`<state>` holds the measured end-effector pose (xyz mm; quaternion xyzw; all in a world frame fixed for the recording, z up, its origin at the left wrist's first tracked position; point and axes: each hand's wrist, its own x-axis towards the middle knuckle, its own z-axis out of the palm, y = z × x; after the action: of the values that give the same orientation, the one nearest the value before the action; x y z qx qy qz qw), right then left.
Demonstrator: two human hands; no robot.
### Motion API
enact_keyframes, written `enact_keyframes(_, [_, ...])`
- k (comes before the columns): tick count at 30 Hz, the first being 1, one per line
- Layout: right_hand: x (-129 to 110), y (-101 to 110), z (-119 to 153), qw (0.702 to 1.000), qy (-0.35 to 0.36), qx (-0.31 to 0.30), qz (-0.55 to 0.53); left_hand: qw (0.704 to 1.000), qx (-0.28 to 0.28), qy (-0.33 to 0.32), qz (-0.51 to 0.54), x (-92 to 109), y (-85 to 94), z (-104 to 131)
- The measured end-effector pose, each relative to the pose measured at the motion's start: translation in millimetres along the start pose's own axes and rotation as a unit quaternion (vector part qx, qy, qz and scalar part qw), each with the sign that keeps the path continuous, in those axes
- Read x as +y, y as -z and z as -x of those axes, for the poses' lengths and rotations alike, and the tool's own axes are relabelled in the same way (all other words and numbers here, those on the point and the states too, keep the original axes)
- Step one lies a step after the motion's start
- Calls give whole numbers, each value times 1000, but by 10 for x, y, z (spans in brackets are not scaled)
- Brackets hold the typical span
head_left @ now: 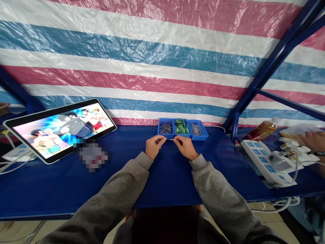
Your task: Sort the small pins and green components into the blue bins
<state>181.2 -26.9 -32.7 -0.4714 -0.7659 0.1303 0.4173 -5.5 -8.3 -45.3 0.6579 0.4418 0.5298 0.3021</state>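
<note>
1. The left sleeve (119, 189) is long, grey and baggy, with soft wrinkles.
2. The right sleeve (223, 193) is grey too, and just as roomy.
3. Plain grey cuffs (199, 162) hug the wrists.

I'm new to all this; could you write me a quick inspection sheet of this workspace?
Surface: blue tabletop, slightly glossy.
Work items: three blue trays side by side, holding, left to right, small dark pieces, green pieces and pale pieces; a thin piece between the hands.
Clutter: tablet, screen lit, at left; pixelated patch beside it, contents unclear; bottle and power strip at right.
Hands: left hand and right hand both pinch the thin piece with their fingers.
Cables: white cables hang below the table's right edge; more lie left of the tablet.
Surroundings: striped sheet behind, blue frame, another person's hand at far right.
</note>
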Motion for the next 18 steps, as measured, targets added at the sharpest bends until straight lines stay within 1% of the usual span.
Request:
enact_keyframes(6, [2,-20,7,1000,5,-9,-7,998,4,25,50,9,-6,-8])
enact_keyframes(10, [11,-21,7,1000,3,-6,-12,997,-9,35,74,29,-16,-6])
enact_keyframes(18, [-8,14,-4,1000,-7,13,-4,997,-27,30,60,-35,-34,-3])
